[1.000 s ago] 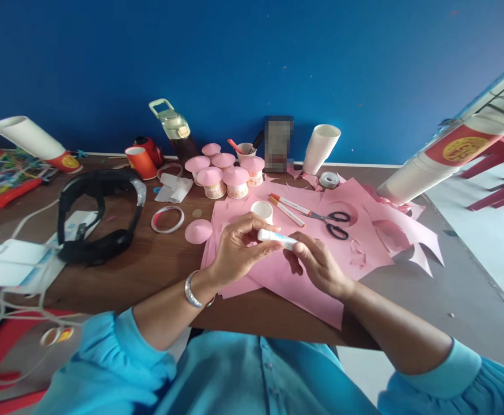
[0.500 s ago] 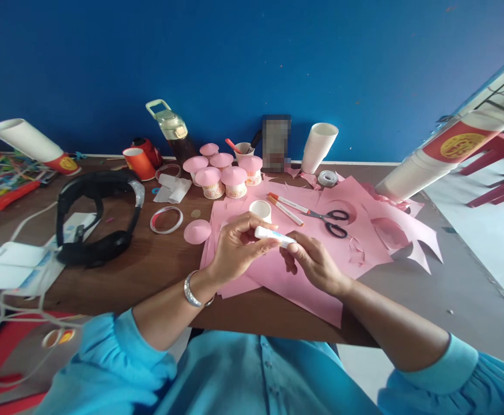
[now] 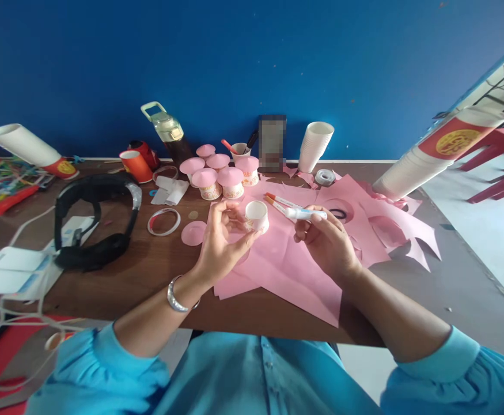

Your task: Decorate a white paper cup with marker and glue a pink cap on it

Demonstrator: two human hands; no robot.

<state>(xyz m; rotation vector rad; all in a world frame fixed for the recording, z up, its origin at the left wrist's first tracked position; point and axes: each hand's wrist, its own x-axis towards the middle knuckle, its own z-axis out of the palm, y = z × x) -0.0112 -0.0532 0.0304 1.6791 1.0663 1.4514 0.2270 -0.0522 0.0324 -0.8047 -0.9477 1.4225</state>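
Note:
My left hand (image 3: 228,236) is at the left side of a small paper cup (image 3: 257,218), its fingers apart and its thumb near the cup's base. Whether it touches the cup is hard to tell. The cup stands upright on pink paper (image 3: 295,265), its mouth up. Between the thumb and fingers of my right hand (image 3: 327,239) is a slim white glue tube (image 3: 310,214) with blue print, its narrow end pointing left towards the cup. A pink paper cone (image 3: 193,233) lies left of my left hand.
Several cups with pink cone tops (image 3: 230,178) stand behind. Markers (image 3: 280,203), scissors (image 3: 338,213) partly hidden by my right hand, and a tape roll (image 3: 325,177) lie on the right. Cup stacks (image 3: 315,147) and a bottle (image 3: 171,132) stand near the wall. A black headset (image 3: 96,222) lies left.
My hands have moved apart. My left hand has let go of the glue tube and gone to the cup; my right hand has carried the tube to the right.

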